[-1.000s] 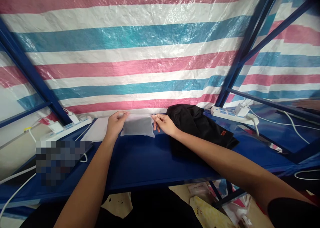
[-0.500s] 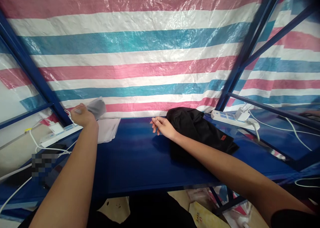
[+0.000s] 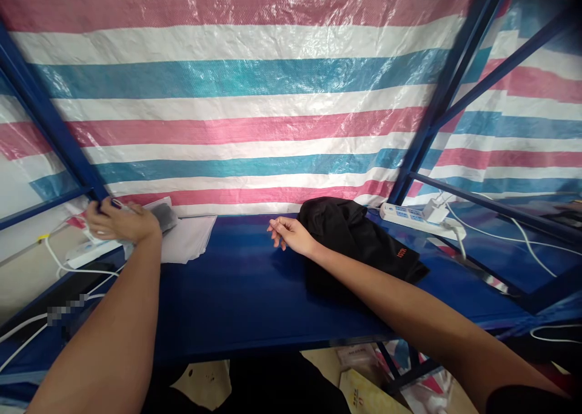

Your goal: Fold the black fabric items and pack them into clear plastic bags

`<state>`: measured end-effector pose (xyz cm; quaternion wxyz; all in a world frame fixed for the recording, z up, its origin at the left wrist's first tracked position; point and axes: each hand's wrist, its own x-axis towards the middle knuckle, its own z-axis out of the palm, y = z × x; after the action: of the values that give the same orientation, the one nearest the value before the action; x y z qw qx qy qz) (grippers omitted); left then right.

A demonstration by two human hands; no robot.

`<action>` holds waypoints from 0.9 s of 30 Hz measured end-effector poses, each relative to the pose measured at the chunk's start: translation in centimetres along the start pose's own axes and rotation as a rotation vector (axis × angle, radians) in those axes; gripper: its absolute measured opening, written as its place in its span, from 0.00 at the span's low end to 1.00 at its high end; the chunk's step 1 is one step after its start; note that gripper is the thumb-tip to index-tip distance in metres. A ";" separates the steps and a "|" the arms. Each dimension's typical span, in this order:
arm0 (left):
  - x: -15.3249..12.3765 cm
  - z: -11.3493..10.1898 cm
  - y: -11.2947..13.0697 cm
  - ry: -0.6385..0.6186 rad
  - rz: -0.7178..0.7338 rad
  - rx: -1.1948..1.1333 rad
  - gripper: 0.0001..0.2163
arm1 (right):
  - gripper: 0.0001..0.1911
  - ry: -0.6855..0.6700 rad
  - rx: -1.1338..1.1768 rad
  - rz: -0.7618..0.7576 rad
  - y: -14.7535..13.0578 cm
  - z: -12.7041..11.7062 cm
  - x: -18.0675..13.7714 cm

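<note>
At the far left end of the blue desk [image 3: 236,293], my left hand [image 3: 122,221] is over the power strip [image 3: 82,253] with its fingers apart. A crumpled grey item [image 3: 164,217], perhaps a pouch or cloth, lies just right of that hand on a stack of white paper sheets [image 3: 193,238]. Part of it is hidden behind my wrist. My right hand [image 3: 290,233] hovers near the middle of the desk, fingers loosely curled and apart, with nothing visible in them. Its forearm crosses over a folded black garment [image 3: 348,226] with small orange lettering.
Striped plastic sheeting [image 3: 245,123] hangs behind the desk between blue metal posts [image 3: 421,141]. At the right, another power strip [image 3: 421,221] carries plugs and white cables. More white cables and a dark object run along the left edge. A yellow package [image 3: 364,393] lies below the desk.
My left hand has moved left and slightly down, and its closed fingers have opened. The grey item, raised beside that hand before, now lies lower on the papers. My right hand has kept its pose.
</note>
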<state>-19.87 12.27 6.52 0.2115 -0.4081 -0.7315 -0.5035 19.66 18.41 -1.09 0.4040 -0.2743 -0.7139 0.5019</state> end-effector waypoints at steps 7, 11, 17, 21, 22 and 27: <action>-2.9 4.0 1.2 -0.197 0.410 0.221 0.17 | 0.31 -0.008 -0.030 -0.015 -0.1 0.0 -0.2; -3.8 6.3 -0.8 -0.365 0.362 0.419 0.21 | 0.30 -0.019 -0.047 -0.018 -0.2 0.0 -0.3; -2.6 6.2 -2.7 -0.413 0.287 0.588 0.19 | 0.30 -0.030 -0.052 -0.008 -0.1 0.0 -0.3; -0.5 5.3 -2.3 -0.316 0.306 0.530 0.17 | 0.30 -0.040 -0.054 0.008 -0.2 0.1 -0.3; -0.1 5.0 -2.2 -0.273 0.327 0.480 0.17 | 0.30 -0.039 -0.052 0.009 -0.3 0.1 -0.4; 1.2 4.8 -1.2 -0.285 0.065 0.292 0.22 | 0.29 -0.038 -0.057 -0.003 -0.6 0.2 -0.5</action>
<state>-21.11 16.90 4.78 0.1791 -0.4634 -0.8058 -0.3222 19.79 17.72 -0.72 0.3831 -0.2751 -0.7359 0.4857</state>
